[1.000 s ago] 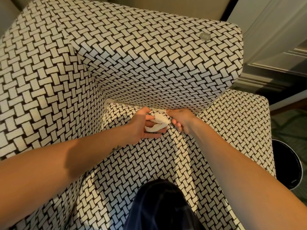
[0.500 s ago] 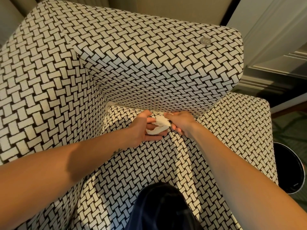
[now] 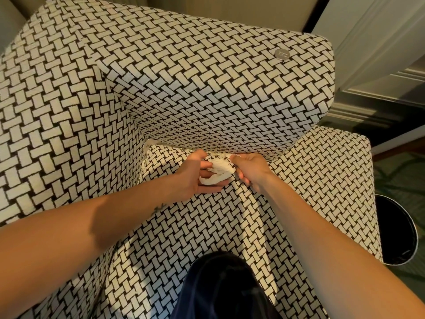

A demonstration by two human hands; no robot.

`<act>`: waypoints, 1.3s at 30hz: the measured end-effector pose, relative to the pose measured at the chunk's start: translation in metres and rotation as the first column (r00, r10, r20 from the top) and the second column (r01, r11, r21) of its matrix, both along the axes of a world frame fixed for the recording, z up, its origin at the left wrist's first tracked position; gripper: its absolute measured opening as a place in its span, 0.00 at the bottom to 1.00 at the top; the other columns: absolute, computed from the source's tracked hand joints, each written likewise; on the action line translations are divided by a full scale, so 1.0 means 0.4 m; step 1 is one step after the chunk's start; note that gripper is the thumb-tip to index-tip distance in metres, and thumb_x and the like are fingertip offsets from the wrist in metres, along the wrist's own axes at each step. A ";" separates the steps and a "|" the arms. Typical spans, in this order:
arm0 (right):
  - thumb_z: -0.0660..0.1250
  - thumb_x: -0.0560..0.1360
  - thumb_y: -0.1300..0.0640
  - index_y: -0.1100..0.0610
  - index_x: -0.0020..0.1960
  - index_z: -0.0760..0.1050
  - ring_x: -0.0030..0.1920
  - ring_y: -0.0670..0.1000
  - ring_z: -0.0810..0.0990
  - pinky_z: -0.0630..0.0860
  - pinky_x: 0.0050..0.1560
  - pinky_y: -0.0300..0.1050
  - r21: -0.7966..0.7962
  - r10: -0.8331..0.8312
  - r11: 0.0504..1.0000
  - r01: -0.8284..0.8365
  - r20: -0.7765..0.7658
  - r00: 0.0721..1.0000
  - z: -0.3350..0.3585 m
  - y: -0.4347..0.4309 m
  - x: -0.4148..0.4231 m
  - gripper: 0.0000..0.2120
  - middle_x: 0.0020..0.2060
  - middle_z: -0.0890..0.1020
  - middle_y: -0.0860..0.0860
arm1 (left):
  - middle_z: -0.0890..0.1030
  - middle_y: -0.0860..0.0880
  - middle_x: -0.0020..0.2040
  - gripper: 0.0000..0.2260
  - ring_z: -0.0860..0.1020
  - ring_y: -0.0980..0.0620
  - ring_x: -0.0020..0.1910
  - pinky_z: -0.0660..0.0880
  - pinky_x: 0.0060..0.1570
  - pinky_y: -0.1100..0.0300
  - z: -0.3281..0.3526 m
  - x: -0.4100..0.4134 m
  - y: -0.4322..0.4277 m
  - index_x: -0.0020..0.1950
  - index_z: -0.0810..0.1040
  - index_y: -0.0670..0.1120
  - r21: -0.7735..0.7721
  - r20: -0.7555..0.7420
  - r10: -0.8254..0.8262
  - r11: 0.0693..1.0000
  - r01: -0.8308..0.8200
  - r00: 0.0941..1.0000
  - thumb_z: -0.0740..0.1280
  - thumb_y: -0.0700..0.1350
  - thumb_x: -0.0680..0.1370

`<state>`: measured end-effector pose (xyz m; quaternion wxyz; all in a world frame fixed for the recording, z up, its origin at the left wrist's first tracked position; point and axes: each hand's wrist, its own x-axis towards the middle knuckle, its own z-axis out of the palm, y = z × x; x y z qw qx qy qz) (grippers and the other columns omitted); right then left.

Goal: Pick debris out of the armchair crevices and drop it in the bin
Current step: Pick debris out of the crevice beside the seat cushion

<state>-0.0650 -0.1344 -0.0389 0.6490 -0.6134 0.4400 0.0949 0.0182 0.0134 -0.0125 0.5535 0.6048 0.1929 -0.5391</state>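
Note:
The armchair [image 3: 207, 93] is covered in a black-and-white woven pattern. Both hands meet at the crevice where its back cushion joins the seat [image 3: 207, 226]. My left hand [image 3: 195, 173] cups a crumpled white tissue [image 3: 218, 171] in its fingers. My right hand [image 3: 250, 169] is closed, its fingertips pinched at the crevice edge and touching the top of the tissue. A black round bin [image 3: 395, 229] stands on the floor to the right of the chair, partly hidden by the seat's corner.
A round silver badge [image 3: 282, 54] sits on the top right of the back cushion. My dark-clothed knee [image 3: 220, 286] rests on the seat's front. A white panelled wall and skirting [image 3: 377, 72] are at right, green carpet beyond the bin.
The hands have stayed at the crevice. My right hand has closed in slightly against the tissue, and the view has shifted a little down.

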 end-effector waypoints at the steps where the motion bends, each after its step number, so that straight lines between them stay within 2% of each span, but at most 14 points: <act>1: 0.64 0.83 0.55 0.61 0.60 0.80 0.19 0.46 0.64 0.61 0.17 0.36 -0.005 -0.001 1.000 0.001 0.017 1.000 0.000 0.002 -0.003 0.12 0.21 0.73 0.48 | 0.85 0.35 0.53 0.17 0.86 0.36 0.48 0.83 0.49 0.46 -0.001 0.000 0.000 0.59 0.75 0.40 0.002 0.000 -0.001 1.000 0.001 1.000 0.57 0.52 0.83; 6: 0.63 0.84 0.57 0.62 0.61 0.80 0.18 0.45 0.65 0.63 0.18 0.36 -0.004 -0.012 1.000 0.013 0.078 0.997 0.000 0.003 -0.016 0.12 0.20 0.73 0.48 | 0.86 0.35 0.52 0.19 0.86 0.36 0.48 0.83 0.50 0.46 -0.002 0.000 -0.003 0.61 0.76 0.39 -0.016 -0.009 -0.004 1.000 0.004 1.000 0.57 0.52 0.83; 9: 0.63 0.84 0.57 0.61 0.61 0.80 0.18 0.45 0.64 0.63 0.18 0.36 -0.010 -0.018 1.000 0.019 0.100 0.995 0.011 0.006 -0.025 0.12 0.20 0.72 0.49 | 0.85 0.35 0.53 0.19 0.86 0.38 0.48 0.84 0.43 0.49 0.002 -0.001 -0.003 0.62 0.75 0.38 -0.043 -0.018 -0.012 0.999 0.011 1.000 0.57 0.51 0.83; 11: 0.63 0.84 0.56 0.60 0.61 0.80 0.18 0.46 0.65 0.63 0.19 0.36 -0.017 -0.015 1.000 0.017 0.121 0.993 0.019 0.002 -0.038 0.12 0.21 0.72 0.49 | 0.84 0.35 0.55 0.15 0.86 0.37 0.49 0.84 0.44 0.48 0.005 -0.003 -0.004 0.55 0.76 0.39 -0.054 -0.017 -0.021 0.998 0.020 1.000 0.57 0.50 0.83; 13: 0.63 0.84 0.55 0.58 0.63 0.80 0.19 0.46 0.65 0.65 0.20 0.36 -0.036 0.008 0.999 -0.002 0.161 0.987 0.026 -0.002 -0.055 0.13 0.21 0.72 0.50 | 0.84 0.34 0.56 0.12 0.85 0.36 0.54 0.83 0.49 0.46 0.009 -0.004 -0.003 0.47 0.74 0.42 -0.078 -0.023 -0.042 0.996 0.041 0.999 0.58 0.48 0.83; 14: 0.63 0.84 0.54 0.56 0.64 0.80 0.19 0.46 0.65 0.66 0.21 0.36 -0.054 0.031 0.998 -0.022 0.183 0.983 0.029 -0.005 -0.065 0.13 0.22 0.72 0.50 | 0.84 0.34 0.57 0.11 0.84 0.36 0.55 0.83 0.51 0.45 0.011 -0.003 -0.003 0.46 0.73 0.43 -0.097 -0.030 -0.055 0.994 0.052 0.998 0.58 0.48 0.83; 19: 0.62 0.84 0.50 0.43 0.64 0.79 0.21 0.50 0.66 0.67 0.21 0.37 -0.137 0.120 0.987 -0.089 0.243 0.963 0.052 -0.016 -0.114 0.12 0.24 0.72 0.53 | 0.82 0.33 0.60 0.13 0.83 0.36 0.58 0.83 0.53 0.44 0.013 -0.007 0.003 0.60 0.74 0.38 -0.182 -0.071 -0.126 0.977 0.111 0.989 0.58 0.46 0.84; 22: 0.62 0.84 0.49 0.42 0.66 0.78 0.23 0.48 0.68 0.70 0.25 0.37 -0.161 0.157 0.980 -0.113 0.287 0.945 0.066 -0.013 -0.132 0.13 0.26 0.73 0.54 | 0.81 0.32 0.61 0.14 0.82 0.35 0.60 0.83 0.54 0.45 0.015 -0.010 0.002 0.59 0.76 0.37 -0.204 -0.079 -0.131 0.973 0.113 0.988 0.58 0.46 0.84; 25: 0.64 0.83 0.52 0.44 0.65 0.80 0.28 0.46 0.71 0.72 0.30 0.36 -0.098 0.151 0.987 -0.125 0.329 0.932 0.069 -0.006 -0.139 0.13 0.30 0.76 0.51 | 0.79 0.31 0.64 0.16 0.82 0.35 0.60 0.83 0.52 0.45 0.016 -0.010 0.001 0.59 0.75 0.36 -0.215 -0.090 -0.116 0.972 0.094 0.989 0.57 0.49 0.84; 30: 0.70 0.79 0.55 0.44 0.62 0.82 0.33 0.54 0.71 0.68 0.28 0.42 -0.141 0.200 0.976 -0.166 0.282 0.938 0.058 0.008 -0.139 0.13 0.33 0.80 0.50 | 0.80 0.34 0.60 0.21 0.82 0.37 0.56 0.82 0.55 0.45 0.017 -0.011 0.001 0.66 0.74 0.36 -0.247 -0.114 -0.113 0.966 0.081 0.987 0.60 0.52 0.84; 34: 0.71 0.78 0.60 0.46 0.61 0.83 0.29 0.50 0.68 0.66 0.27 0.39 -0.170 0.185 0.976 -0.138 0.301 0.936 0.055 0.016 -0.127 0.14 0.30 0.78 0.43 | 0.80 0.35 0.63 0.14 0.83 0.39 0.58 0.84 0.53 0.49 0.016 -0.015 0.001 0.67 0.74 0.36 -0.232 -0.037 -0.138 0.965 0.126 0.990 0.62 0.41 0.84; 37: 0.72 0.78 0.59 0.44 0.60 0.83 0.34 0.55 0.67 0.66 0.30 0.44 -0.138 0.166 0.982 -0.129 0.304 0.938 0.055 0.018 -0.129 0.14 0.35 0.77 0.53 | 0.82 0.33 0.60 0.14 0.84 0.39 0.58 0.83 0.54 0.49 0.011 -0.015 0.000 0.68 0.72 0.35 -0.217 -0.017 -0.093 0.972 0.088 0.995 0.62 0.34 0.82; 39: 0.70 0.79 0.57 0.44 0.63 0.81 0.36 0.54 0.71 0.69 0.31 0.45 -0.119 0.141 0.987 -0.109 0.306 0.942 0.052 0.014 -0.132 0.15 0.39 0.80 0.56 | 0.82 0.34 0.59 0.15 0.85 0.40 0.54 0.84 0.51 0.49 0.011 -0.014 -0.002 0.68 0.71 0.36 -0.204 0.002 -0.072 0.976 0.071 0.997 0.61 0.32 0.81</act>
